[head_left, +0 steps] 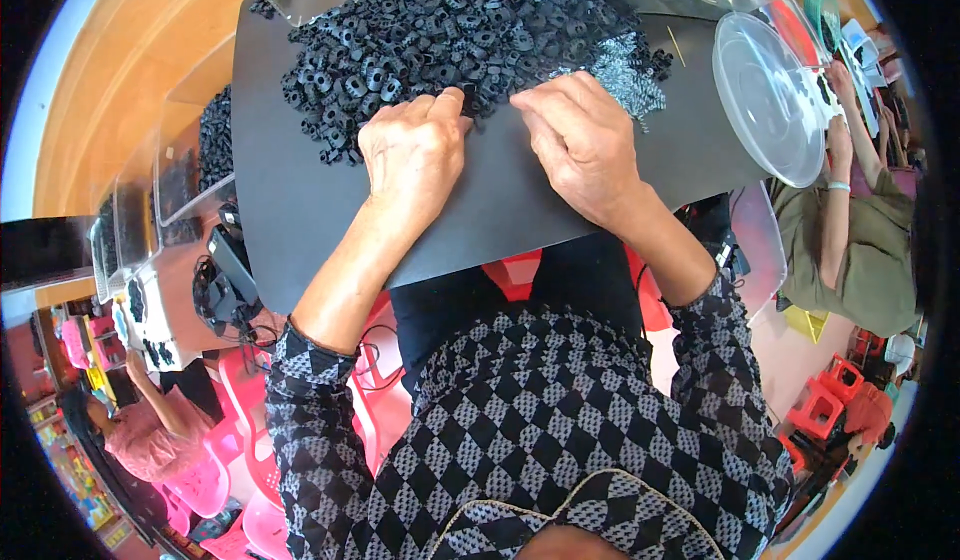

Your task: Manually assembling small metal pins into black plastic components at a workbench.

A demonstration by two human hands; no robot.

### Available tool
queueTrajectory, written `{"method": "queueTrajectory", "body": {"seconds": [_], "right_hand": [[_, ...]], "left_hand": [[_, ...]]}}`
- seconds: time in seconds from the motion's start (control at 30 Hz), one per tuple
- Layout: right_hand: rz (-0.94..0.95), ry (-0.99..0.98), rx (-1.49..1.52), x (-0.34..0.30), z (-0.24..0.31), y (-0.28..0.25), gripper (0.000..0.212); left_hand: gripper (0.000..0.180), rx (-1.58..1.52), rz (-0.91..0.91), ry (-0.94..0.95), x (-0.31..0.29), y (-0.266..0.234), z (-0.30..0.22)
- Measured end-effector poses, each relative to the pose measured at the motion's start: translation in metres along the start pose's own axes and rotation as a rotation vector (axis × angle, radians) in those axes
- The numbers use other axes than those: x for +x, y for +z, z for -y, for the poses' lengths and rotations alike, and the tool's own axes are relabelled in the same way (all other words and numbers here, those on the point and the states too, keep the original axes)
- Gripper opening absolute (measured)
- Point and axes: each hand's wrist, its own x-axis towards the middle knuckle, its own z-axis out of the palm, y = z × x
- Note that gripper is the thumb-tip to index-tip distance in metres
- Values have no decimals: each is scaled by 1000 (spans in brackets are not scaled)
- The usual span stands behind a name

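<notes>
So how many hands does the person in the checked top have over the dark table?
2. The left hand is at the near edge of the black pieces; the right hand is nearer the silver bits. Some fingertips are hidden.

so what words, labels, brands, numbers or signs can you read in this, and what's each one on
None can be read.
Black plastic parts: no readable marking.
Silvery pieces: too small to tell.
Clear round lid: no readable lettering.
Table: no readable text.
Colourful shelf goods, lower left: any print is too small and blurred to read.
</notes>
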Motion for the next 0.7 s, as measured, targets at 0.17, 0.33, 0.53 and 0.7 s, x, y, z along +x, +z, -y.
{"method": "queueTrajectory", "body": {"seconds": [0.17,0.33,0.53,0.7], "right_hand": [[11,12,4,-6,-4,-1,23],[33,30,-14,-11,-2,10,21],[147,-11,-202,-10,5,33,18],[169,-26,-244,-14,1,40,14]], "left_hand": [[21,-21,38,8,-3,1,-5],[22,-217,82,-98,-12,-10,-11],[28,-236,90,-196,-24,-14,-10],[28,-134,62,-158,-28,-7,-4]]}}
